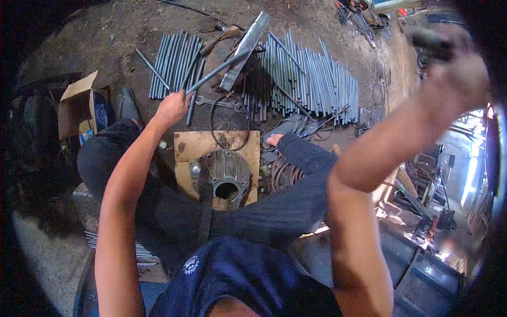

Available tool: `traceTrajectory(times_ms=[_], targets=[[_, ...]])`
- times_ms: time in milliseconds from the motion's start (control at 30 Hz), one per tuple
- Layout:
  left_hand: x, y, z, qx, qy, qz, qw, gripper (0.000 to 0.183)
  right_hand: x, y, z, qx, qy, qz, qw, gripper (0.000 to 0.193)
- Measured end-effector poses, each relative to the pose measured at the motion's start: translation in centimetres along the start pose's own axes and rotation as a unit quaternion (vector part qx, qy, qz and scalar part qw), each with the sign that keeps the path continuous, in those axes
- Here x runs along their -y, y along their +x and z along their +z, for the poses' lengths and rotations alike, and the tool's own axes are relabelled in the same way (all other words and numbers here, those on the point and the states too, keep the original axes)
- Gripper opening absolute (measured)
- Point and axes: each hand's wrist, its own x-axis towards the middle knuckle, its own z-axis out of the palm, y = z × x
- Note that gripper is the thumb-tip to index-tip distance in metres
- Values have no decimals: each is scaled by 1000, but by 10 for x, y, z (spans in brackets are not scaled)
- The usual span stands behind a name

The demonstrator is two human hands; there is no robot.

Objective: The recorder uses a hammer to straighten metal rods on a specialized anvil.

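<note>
My left hand (173,108) is closed around the near end of a grey metal rod (214,72). The rod slants up to the right, its far part lying across the flat top of a shiny metal bar (245,50) that serves as an anvil-like block. High on the right, my right hand (458,79) is raised and closed on a dark hammer-like tool (430,43); motion blurs both. An open-ended wrench (219,104) lies on the ground just beyond my left hand, beside the block.
Cut rods lie in a left pile (171,61) and a larger right pile (311,79). Between my legs, a metal housing (224,168) sits on cardboard (182,138). An open carton (76,108) stands left. Cable, hose and scrap lie around my right foot.
</note>
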Motion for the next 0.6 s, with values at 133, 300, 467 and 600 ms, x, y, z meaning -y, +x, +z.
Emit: traceTrajectory(times_ms=[133, 300, 467, 600], targets=[[-6, 10, 1, 25, 6, 2, 1000, 43, -161, -203, 106, 117, -13, 505, 855, 19], [22, -6, 11, 13, 16, -35, 999, 42, -259, -277, 94, 97, 167, 636, 747, 16], [6, -6, -5, 4, 6, -29, 1000, 42, -302, -370, 76, 163, 101, 721, 666, 11], [-27, 6, -12, 5, -53, -10, 999, 39, -372, -492, 38, 178, 117, 773, 598, 12]])
